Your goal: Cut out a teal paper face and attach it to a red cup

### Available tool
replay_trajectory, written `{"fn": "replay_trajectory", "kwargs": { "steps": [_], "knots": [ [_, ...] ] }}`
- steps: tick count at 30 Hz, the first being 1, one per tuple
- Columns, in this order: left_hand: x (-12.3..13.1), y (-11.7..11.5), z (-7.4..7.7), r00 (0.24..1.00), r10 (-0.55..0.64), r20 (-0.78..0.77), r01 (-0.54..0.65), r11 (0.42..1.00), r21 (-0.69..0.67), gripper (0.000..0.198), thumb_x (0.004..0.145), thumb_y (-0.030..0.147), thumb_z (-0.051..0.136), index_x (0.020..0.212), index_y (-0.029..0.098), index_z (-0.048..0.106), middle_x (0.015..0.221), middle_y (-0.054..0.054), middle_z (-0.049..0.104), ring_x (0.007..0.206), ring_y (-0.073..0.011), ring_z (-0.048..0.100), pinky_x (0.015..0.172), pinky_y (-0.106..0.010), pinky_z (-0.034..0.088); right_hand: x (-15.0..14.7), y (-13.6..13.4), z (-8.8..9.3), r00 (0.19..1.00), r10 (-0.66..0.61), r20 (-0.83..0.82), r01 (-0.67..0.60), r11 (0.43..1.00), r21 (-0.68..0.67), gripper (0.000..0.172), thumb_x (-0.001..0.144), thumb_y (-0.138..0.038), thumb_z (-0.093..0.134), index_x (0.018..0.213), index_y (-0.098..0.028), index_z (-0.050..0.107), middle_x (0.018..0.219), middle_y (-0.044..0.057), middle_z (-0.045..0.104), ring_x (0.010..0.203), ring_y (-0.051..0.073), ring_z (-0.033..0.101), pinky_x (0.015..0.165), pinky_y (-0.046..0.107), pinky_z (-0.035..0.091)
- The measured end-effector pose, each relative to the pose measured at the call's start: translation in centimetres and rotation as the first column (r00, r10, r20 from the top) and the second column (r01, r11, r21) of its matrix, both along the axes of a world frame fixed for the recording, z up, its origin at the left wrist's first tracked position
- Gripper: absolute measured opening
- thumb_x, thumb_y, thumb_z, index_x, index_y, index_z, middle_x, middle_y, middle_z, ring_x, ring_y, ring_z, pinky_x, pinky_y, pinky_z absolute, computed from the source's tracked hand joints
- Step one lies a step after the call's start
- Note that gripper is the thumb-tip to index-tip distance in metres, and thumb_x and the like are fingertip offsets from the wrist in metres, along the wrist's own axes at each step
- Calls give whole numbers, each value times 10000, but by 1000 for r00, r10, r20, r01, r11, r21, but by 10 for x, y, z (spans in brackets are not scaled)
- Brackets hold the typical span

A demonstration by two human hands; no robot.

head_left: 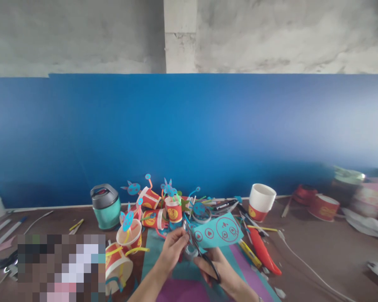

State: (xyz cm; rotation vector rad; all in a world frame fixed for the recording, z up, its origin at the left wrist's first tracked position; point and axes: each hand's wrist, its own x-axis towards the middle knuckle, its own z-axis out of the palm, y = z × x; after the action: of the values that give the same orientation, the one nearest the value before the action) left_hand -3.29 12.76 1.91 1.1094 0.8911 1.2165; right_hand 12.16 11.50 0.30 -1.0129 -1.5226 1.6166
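My right hand (pixel 214 265) grips a pair of scissors (pixel 199 248) with dark handles, blades pointing up and left. Beside the blades is a light-blue paper strip (pixel 209 235), marked in red with small hearts in circles and a large round face. Its lower edge meets my right hand; whether those fingers hold it is unclear. The fingertips of my left hand (pixel 175 243) are pinched together close to the blade tips, and what lies between them is hidden. A roll of clear tape (pixel 191 251) shows partly between my hands. Beneath lie blue-green and purple sheets (pixel 182 290).
Red-and-white paper cups (pixel 149 198) with straws and blue paper faces crowd the left and back. A teal flask (pixel 106 209) stands behind them. Stacked cups (pixel 262 202), a yellow cutter (pixel 251 253) and a red curved object (pixel 263 251) are right. A white cable (pixel 315 268) crosses the table.
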Motion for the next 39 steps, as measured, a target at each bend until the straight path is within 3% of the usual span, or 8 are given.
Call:
{"fn": "replay_trajectory", "kwargs": {
  "steps": [4,10,16,20,25,30,36,39],
  "knots": [
    [-2,0,3,999,-22,37,24,999,-45,436,641,520,698,549,191,427,429,98,320,373,-44,243,397,-214,167,1,1,-2,1000,30,-1,-30,999,12,597,696,-556,644,1074,-102,560,372,-93,467,286,48,362,310,142,294],
    [-6,6,-5,999,-44,28,45,997,-58,435,615,521,709,530,188,442,421,90,340,372,-46,254,395,-214,164,4,0,4,997,74,33,-75,997,9,378,702,-499,660,676,-125,611,360,-63,450,293,42,361,311,154,265],
    [-9,9,-10,998,-45,43,46,998,-41,399,624,466,694,508,184,436,409,94,320,358,-36,216,383,-213,128,2,-2,11,996,73,46,-73,997,-14,382,679,-497,668,726,-123,606,348,-75,439,279,41,336,300,155,242],
    [-10,5,-8,996,-30,82,34,998,-46,289,661,370,623,522,186,448,391,102,296,344,-38,187,368,-211,118,2,-2,10,993,69,95,-67,997,-27,401,689,-517,640,587,-136,564,346,-59,445,273,37,342,299,156,232],
    [-11,-2,1,970,68,235,-40,992,-120,150,673,284,560,632,140,563,533,51,471,396,-37,320,395,-183,188,3,-3,12,990,93,103,-92,996,-14,476,670,-535,652,443,-153,482,345,-43,444,279,32,345,310,166,222],
    [-14,-3,7,900,72,429,35,971,-236,178,558,225,606,612,183,443,537,83,478,346,-11,270,362,-163,170,8,-5,17,956,291,28,-290,956,-34,413,667,-524,657,584,-128,575,376,-56,465,287,34,357,321,158,276],
    [-10,10,-10,955,-108,275,210,902,-376,323,611,443,691,710,150,596,479,59,504,328,-57,376,336,-181,223,12,-9,23,877,479,-41,-481,871,-103,337,630,-351,749,819,-91,645,458,-51,510,399,53,415,408,165,332],
    [-4,13,-18,966,-192,172,240,912,-331,396,351,312,869,528,135,563,475,32,552,407,-72,464,411,-181,322,17,-9,25,856,513,-69,-517,846,-127,303,644,-368,738,765,-98,670,470,-40,513,413,58,414,416,174,323]
  ]
}}
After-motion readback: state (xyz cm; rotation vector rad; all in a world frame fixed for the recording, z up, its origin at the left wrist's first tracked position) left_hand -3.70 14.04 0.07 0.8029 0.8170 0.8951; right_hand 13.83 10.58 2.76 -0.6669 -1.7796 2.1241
